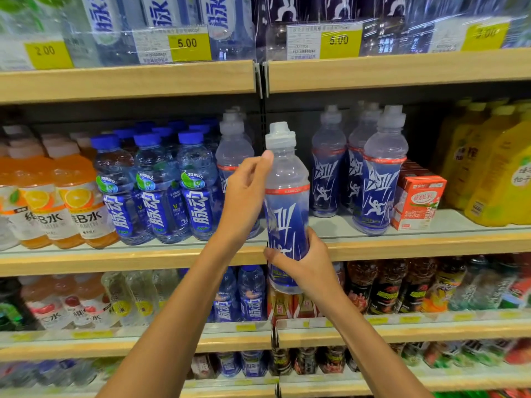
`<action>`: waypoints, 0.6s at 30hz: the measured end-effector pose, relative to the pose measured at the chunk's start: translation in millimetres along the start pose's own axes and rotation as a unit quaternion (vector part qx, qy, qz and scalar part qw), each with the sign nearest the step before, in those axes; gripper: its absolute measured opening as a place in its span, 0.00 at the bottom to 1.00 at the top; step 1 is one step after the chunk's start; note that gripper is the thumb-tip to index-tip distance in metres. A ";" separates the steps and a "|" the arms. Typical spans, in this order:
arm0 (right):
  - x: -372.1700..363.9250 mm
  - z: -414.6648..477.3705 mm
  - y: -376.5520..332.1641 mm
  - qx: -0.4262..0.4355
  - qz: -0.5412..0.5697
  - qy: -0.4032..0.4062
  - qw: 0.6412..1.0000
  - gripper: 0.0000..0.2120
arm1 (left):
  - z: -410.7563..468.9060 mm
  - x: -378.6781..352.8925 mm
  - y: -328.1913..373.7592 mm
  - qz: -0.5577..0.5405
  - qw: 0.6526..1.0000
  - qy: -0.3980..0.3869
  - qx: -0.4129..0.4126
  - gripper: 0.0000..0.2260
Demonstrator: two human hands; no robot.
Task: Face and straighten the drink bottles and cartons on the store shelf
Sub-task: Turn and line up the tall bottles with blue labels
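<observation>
A clear sports-drink bottle with a dark blue label and white cap (286,202) is held upright in front of the middle shelf (402,242), off the shelf board. My right hand (304,265) grips its lower body from below. My left hand (244,193) holds its upper side, thumb near the neck. Bottles of the same kind (379,179) stand on the shelf to the right, and another (234,156) stands behind my left hand. Red and white drink cartons (416,202) sit beside them.
Blue-capped water bottles (155,185) and orange drinks (66,202) fill the shelf's left part. Yellow juice bottles (494,173) stand at the far right. A gap on the shelf lies behind the held bottle. Shelves above (129,81) and below (402,328) are stocked.
</observation>
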State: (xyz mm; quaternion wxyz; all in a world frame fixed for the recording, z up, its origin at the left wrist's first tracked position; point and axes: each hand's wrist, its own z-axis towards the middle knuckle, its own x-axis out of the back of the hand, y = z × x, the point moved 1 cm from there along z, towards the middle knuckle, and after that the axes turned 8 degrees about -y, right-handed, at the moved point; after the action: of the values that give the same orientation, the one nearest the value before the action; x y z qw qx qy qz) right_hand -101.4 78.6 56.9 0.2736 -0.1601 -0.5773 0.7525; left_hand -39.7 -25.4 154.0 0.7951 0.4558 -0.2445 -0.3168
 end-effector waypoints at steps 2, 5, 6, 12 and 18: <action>-2.5 0.1 0.7 0.017 -0.042 0.040 0.998 0.22 | -3.1 -10.1 2.0 0.020 1.000 -0.010 -0.009 0.15; -6.2 -1.0 1.8 0.030 -0.084 0.068 0.994 0.24 | -3.5 -23.3 2.2 0.020 1.000 0.024 -0.004 0.16; -7.1 -1.7 2.5 0.029 -0.092 0.070 0.993 0.24 | -2.5 -25.5 0.9 0.023 0.999 0.048 -0.002 0.17; -8.5 -4.8 6.3 0.033 -0.074 0.029 0.996 0.24 | -0.7 -31.9 0.5 0.010 0.992 0.115 -0.052 0.10; 21.2 -2.0 -0.5 -0.020 0.025 -0.122 0.992 0.27 | 8.6 -13.0 8.7 -0.126 0.992 0.029 0.007 0.05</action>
State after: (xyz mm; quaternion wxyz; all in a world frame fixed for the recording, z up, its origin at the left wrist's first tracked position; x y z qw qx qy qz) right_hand -117.1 92.9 58.4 0.1791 -0.0870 -0.6175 0.7610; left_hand -51.9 -17.6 164.4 0.7525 0.4973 -0.1644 -0.3993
